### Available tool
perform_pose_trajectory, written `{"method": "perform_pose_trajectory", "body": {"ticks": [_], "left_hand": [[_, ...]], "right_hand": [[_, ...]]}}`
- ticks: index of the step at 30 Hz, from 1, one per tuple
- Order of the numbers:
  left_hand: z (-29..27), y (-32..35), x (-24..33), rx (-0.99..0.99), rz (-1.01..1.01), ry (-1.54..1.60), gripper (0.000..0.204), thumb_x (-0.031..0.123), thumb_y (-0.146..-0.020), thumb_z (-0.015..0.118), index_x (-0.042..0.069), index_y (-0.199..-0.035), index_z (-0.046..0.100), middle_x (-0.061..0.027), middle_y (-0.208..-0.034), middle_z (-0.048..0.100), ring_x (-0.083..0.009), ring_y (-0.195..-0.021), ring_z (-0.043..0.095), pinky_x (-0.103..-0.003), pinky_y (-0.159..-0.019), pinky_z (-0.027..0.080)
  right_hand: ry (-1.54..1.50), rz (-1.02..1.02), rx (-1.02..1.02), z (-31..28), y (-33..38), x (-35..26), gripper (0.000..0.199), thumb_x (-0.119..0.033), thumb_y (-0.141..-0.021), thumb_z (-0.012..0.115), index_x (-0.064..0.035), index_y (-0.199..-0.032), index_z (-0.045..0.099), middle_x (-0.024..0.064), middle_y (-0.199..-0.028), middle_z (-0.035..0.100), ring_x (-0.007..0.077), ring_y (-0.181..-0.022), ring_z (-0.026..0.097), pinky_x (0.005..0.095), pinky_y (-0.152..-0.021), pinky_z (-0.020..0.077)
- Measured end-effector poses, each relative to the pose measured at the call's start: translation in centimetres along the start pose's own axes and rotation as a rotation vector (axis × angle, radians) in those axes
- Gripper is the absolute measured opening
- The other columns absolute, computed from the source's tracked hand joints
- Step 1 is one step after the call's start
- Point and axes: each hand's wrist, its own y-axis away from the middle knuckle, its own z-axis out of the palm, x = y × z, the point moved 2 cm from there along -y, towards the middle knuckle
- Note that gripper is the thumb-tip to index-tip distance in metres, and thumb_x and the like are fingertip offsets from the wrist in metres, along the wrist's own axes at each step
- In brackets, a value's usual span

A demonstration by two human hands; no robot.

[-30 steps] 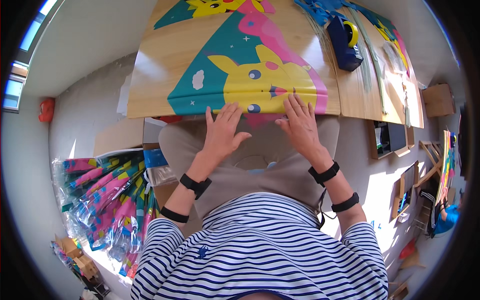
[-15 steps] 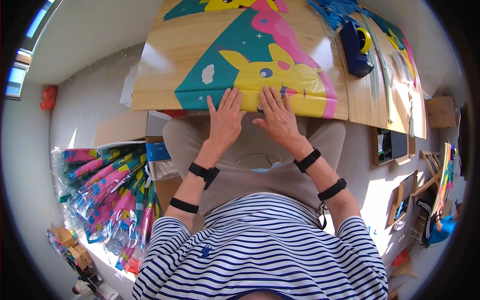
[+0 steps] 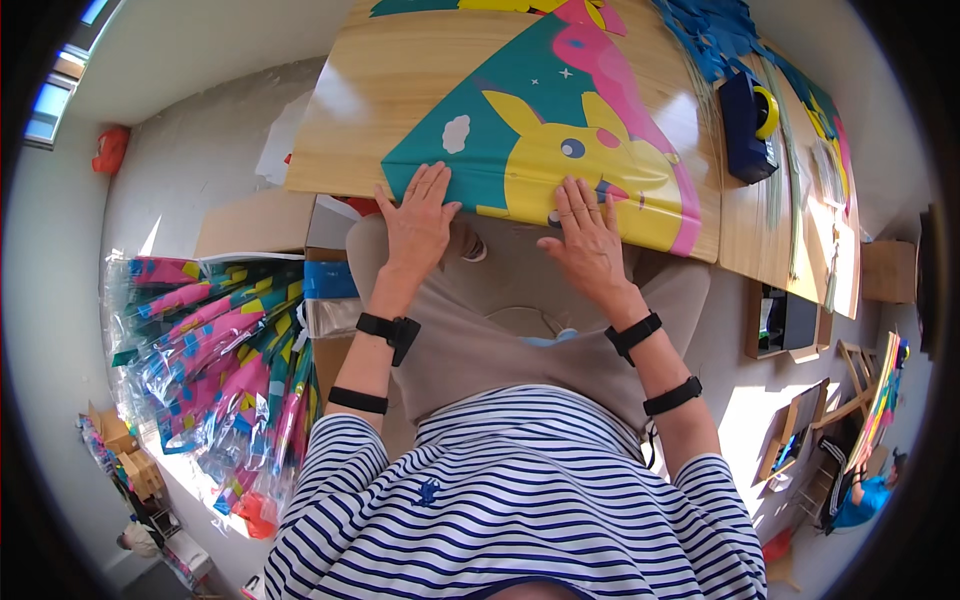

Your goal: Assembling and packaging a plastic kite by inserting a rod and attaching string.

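Observation:
A triangular printed kite sail [image 3: 490, 130] lies on the wooden table, its long lower side along the near edge. It is teal with a white cloud, a yellow cartoon face and a pink border. My left hand [image 3: 418, 222] is open, fingers spread, its fingertips resting on the teal part near the left corner. On the yellow part, right of the middle, my right hand [image 3: 588, 240] presses with its fingers stretched out flat. Neither hand grips anything. A crease runs along the sail's near edge, beside the fingers.
A blue tape dispenser [image 3: 742, 130] with yellow tape stands right on the table [image 3: 345, 120]. Thin rods [image 3: 790, 180] and blue strips [image 3: 705, 35] lie near it. Plastic-wrapped colourful bundles [image 3: 215, 350] fill the floor at left by a cardboard box [image 3: 255, 222]. Another person [image 3: 865, 495] is far right.
My left hand has slid left along the sail's near edge, away from my right hand, towards the corner. The right hand stays on the yellow part. The whole view has shifted slightly.

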Motion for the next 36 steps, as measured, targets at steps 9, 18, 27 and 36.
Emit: {"method": "perform_pose_trajectory", "body": {"ticks": [9,18,27,36], "left_hand": [[-2.8,-0.2,-7.8,0.006,-0.328,-0.064,0.05,0.03,-0.094,0.064,0.013,-0.14,0.054,-0.003,-0.15,0.05,-0.023,-0.14,0.044,-0.075,-0.111,0.015],[-2.7,1.2,-2.3,0.007,-0.032,0.107,0.054,0.031,-0.094,0.064,0.008,-0.141,0.052,-0.0088,-0.153,0.046,-0.0278,-0.145,0.037,-0.071,-0.114,0.017],[-1.1,1.1,-1.0,-0.022,-0.024,0.147,0.057,0.038,-0.092,0.066,0.009,-0.139,0.053,-0.0069,-0.152,0.046,-0.0294,-0.143,0.038,-0.077,-0.11,0.017],[-1.6,0.2,0.1,-0.043,-0.049,0.014,0.05,0.035,-0.091,0.068,0.013,-0.134,0.057,-0.0028,-0.142,0.051,-0.0254,-0.137,0.043,-0.079,-0.105,0.024]], "right_hand": [[0.029,-0.019,0.005,0.0,0.1,-0.2,0.079,-0.042,-0.087,0.07,-0.0031,-0.15,0.041,0.0117,-0.16,0.034,0.0285,-0.149,0.03,0.0552,-0.121,0.0193],[0.069,-0.022,-0.071,-0.4,0.2,0.3,0.077,-0.041,-0.089,0.069,-0.0043,-0.15,0.039,0.0135,-0.16,0.034,0.0311,-0.149,0.029,0.0565,-0.119,0.0224],[0.066,-0.058,-0.006,-0.5,1.5,0.4,0.077,-0.043,-0.086,0.071,-0.0035,-0.147,0.044,0.0136,-0.157,0.039,0.0306,-0.147,0.033,0.0578,-0.117,0.0256],[-0.015,-0.112,0.032,1.1,-2.7,-5.7,0.077,-0.05,-0.091,0.064,-0.001,-0.146,0.044,0.0159,-0.157,0.038,0.0333,-0.148,0.03,0.0583,-0.119,0.0222]]}}
